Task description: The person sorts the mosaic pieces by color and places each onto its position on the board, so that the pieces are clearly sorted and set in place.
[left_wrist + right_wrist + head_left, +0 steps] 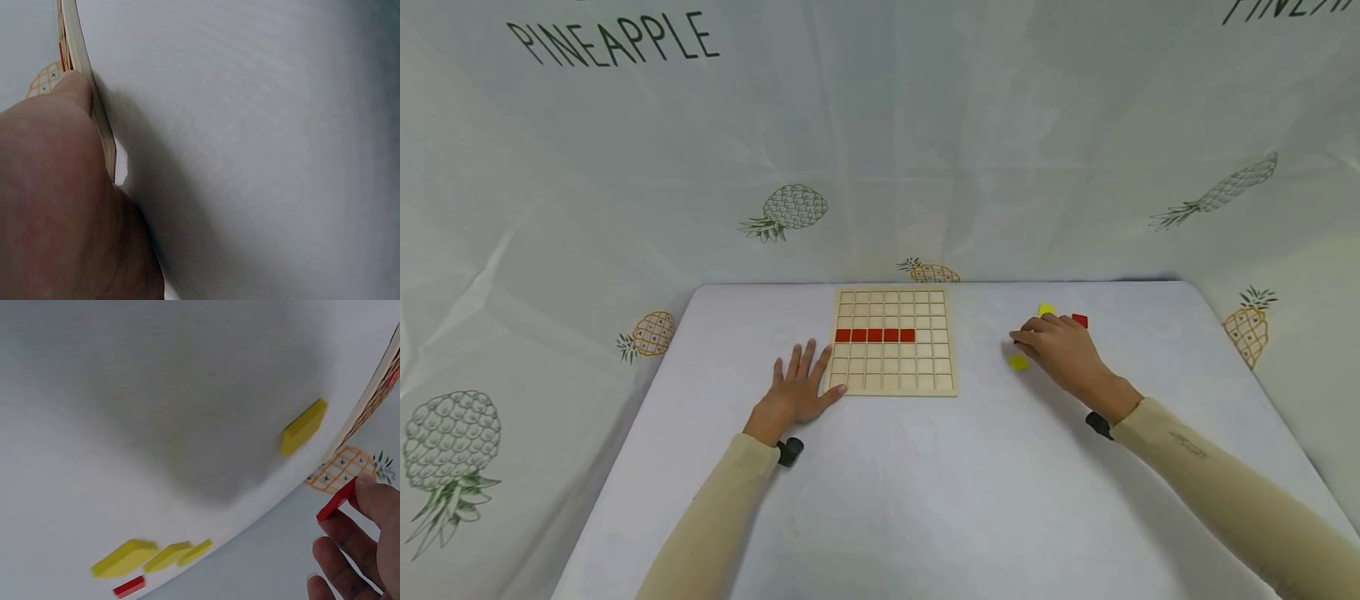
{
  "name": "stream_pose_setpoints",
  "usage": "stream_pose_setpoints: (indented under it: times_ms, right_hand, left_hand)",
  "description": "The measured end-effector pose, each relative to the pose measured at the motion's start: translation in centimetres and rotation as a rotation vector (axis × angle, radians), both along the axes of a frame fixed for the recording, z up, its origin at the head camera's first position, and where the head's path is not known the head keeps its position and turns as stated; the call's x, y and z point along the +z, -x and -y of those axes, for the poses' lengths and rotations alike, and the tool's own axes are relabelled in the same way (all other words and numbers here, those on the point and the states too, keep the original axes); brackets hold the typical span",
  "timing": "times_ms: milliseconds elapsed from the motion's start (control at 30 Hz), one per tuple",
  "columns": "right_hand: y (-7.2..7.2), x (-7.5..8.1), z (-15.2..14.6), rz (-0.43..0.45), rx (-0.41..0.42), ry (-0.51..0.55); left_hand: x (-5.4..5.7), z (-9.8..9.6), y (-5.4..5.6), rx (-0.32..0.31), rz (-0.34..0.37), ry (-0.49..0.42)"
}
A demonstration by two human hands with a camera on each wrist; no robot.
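A pale wooden grid board (892, 367) lies at the back middle of the table, with a row of several red square tiles (876, 335) across its cells. My left hand (795, 396) rests spread at the board's left edge, its thumb touching the near left corner. To the right of the board, my right hand (1063, 354) pinches a red tile (337, 499) between thumb and index finger, raised above the table. Below it in the head view lies a yellow tile (1018, 362). Another yellow tile (1047, 309) and a red tile (1080, 320) show beyond the hand.
The white table (910, 500) ends at a back edge against a hanging cloth (1037, 167) printed with pineapples. In the right wrist view, several yellow tiles (125, 559) and a red tile (129, 587) lie loose on the table.
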State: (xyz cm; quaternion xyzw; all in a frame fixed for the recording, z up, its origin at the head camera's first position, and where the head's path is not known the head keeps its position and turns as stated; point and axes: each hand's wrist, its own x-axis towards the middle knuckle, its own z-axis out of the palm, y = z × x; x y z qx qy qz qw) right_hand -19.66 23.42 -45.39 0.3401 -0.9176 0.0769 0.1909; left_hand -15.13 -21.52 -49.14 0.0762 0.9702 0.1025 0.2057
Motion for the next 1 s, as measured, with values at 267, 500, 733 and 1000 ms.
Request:
stream_pose_setpoints:
  times_ms: [267,500,733,1000]
  right_hand:
    - [1.1,-0.2,3.4,0.016,0.015,-0.04]
    - [1.8,-0.5,6.4,0.045,0.034,-0.062]
    - [2.5,-0.7,9.1,0.026,0.086,-0.078]
    - [3.3,-0.7,11.9,0.081,0.093,-0.115]
  left_hand:
    - [-0.3,0.2,-0.1,0.002,-0.028,-0.022]
    - [-0.8,0.3,0.1,-0.006,-0.029,-0.003]
    - [-1.1,0.3,0.3,-0.01,-0.045,0.018]
    - [-1.3,0.3,0.4,-0.006,-0.046,0.034]
